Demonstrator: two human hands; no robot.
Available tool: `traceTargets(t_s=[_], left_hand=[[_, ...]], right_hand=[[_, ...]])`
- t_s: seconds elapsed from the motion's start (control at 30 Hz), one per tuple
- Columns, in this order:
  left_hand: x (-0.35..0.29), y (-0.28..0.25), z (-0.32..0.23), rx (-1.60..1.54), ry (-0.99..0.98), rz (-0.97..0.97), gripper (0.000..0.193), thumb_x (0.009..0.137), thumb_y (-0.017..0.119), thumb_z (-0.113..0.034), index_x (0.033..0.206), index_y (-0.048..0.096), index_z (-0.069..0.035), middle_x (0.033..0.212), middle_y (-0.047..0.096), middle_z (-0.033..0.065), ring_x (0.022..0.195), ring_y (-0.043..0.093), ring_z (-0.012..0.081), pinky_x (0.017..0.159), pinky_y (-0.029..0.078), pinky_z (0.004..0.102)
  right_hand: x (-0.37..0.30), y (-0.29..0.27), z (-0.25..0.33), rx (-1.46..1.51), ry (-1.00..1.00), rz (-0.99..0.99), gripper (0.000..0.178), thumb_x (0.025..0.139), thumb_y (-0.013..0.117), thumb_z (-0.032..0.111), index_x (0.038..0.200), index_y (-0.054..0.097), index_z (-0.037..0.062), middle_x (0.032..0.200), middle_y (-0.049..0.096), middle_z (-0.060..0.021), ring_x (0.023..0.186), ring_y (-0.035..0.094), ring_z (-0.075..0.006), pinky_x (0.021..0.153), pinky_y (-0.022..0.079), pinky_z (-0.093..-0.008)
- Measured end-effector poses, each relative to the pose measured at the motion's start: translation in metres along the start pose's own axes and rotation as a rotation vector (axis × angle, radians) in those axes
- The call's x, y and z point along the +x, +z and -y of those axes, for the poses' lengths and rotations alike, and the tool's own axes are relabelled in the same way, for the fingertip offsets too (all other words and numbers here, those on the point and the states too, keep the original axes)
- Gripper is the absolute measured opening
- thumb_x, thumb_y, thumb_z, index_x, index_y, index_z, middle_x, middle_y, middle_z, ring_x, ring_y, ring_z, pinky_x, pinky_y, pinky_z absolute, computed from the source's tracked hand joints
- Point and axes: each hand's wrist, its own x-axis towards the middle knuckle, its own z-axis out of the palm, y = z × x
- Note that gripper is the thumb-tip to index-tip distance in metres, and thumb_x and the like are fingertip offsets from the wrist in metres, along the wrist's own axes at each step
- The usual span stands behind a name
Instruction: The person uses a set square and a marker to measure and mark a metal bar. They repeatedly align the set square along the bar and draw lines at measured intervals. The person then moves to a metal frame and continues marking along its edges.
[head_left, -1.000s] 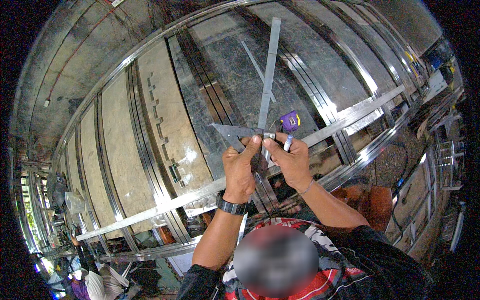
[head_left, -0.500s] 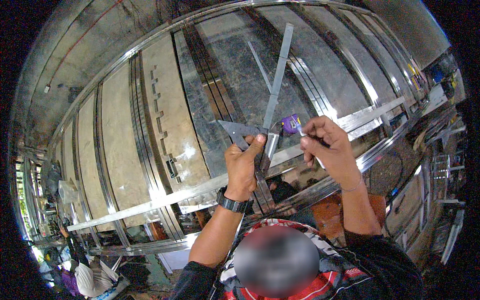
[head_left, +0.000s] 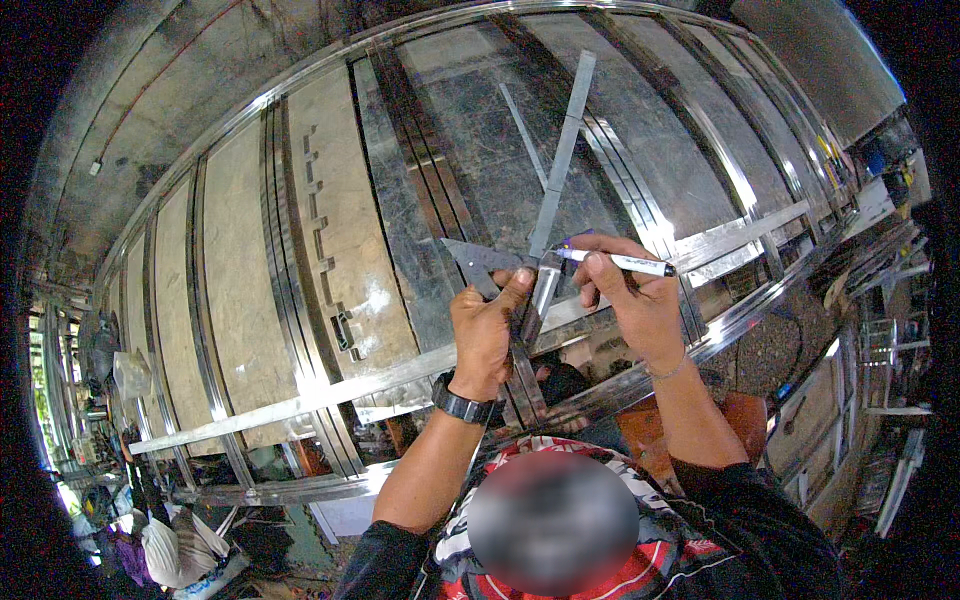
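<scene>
My left hand is closed around a metal angle square and a short shiny metal tube, thumb pressed on top. The square has a dark triangular head and a long flat blade pointing away from me. In my right hand is a white marker pen, pinched between thumb and fingers. Its tip points left, at the tube's upper end beside the square; whether it touches, I cannot tell. A purple tape measure is mostly hidden behind my right fingers.
Beneath my hands lies a large metal frame with several crossbars over sheet panels. A long flat bar runs along its near side. A thin metal strip rests near the square's blade. A white bag is at lower left.
My right hand has moved left and turned, bringing the marker across to the tube and covering most of the tape measure. My left hand keeps its hold on the square.
</scene>
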Motion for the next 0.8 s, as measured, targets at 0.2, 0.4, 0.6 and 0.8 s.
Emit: traceTargets(t_s=[0.2,0.4,0.6,0.8], left_hand=[[0.0012,-0.0010,0.0034,-0.004,-0.004,-0.004,0.017,0.090,0.076,-0.019,0.084,0.061,-0.012,0.072,0.061,-0.0036,0.054,0.053,0.0069,0.047,0.042,0.0240],[0.0005,-0.0008,0.0017,0.008,-0.013,-0.001,0.016,0.090,0.075,-0.017,0.084,0.061,-0.011,0.072,0.062,-0.0032,0.055,0.054,0.0072,0.048,0.043,0.0237],[0.0010,-0.0016,0.0023,-0.017,-0.025,0.006,0.016,0.090,0.075,-0.017,0.083,0.062,-0.011,0.071,0.062,-0.0031,0.054,0.055,0.0074,0.047,0.043,0.0238],[0.0010,-0.0004,0.0023,0.026,-0.046,-0.017,0.015,0.090,0.075,-0.018,0.083,0.065,-0.010,0.072,0.063,-0.0024,0.054,0.054,0.0075,0.047,0.043,0.0241]], right_hand=[[0.0053,0.0026,-0.0068,-0.060,-0.011,0.025,0.029,0.098,0.066,0.023,0.112,0.069,-0.0027,0.080,0.067,-0.0049,0.064,0.059,-0.0088,0.057,0.046,-0.0224],[0.0059,0.0034,-0.0059,-0.075,-0.007,0.032,0.029,0.097,0.066,0.022,0.113,0.069,-0.0022,0.079,0.067,-0.0049,0.064,0.059,-0.0086,0.056,0.046,-0.0225],[0.0073,0.0021,-0.0078,-0.073,0.014,0.069,0.027,0.097,0.066,0.021,0.113,0.069,-0.0007,0.083,0.068,-0.0041,0.066,0.060,-0.0083,0.057,0.047,-0.0220],[0.0068,0.0019,-0.0052,-0.329,-0.237,0.064,0.019,0.097,0.066,0.016,0.109,0.073,0.0032,0.092,0.070,-0.0038,0.080,0.063,-0.0084,0.065,0.051,-0.0233]])
